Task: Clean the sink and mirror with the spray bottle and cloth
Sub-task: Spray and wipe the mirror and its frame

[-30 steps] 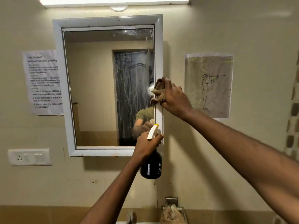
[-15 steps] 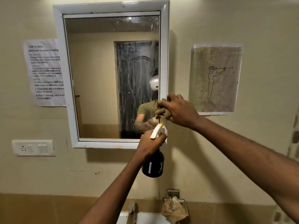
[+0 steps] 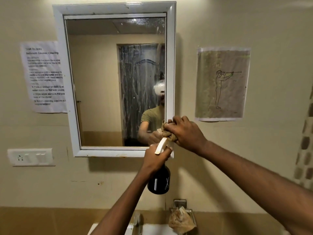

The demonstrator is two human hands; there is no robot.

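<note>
- Right hand (image 3: 184,133) bunched tight round brown cloth (image 3: 167,131), pressed to lower right edge of mirror (image 3: 101,82) frame; wadded for firm rubbing, by the look of it.
- Left hand (image 3: 156,157) wrapped round neck of spray bottle (image 3: 159,181), nozzle up just beneath cloth; kept close, probably for quick re-spray.
- Streaks on right part of glass; mirror wipe judged mid-way.
- Sink (image 3: 152,229) below at frame bottom, tap (image 3: 137,221) beside it, apparently not yet tackled.
- Crumpled bag in wall holder (image 3: 182,219) near tap.

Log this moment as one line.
right hand: presses cloth on mirror frame | left hand: grips spray bottle
</note>
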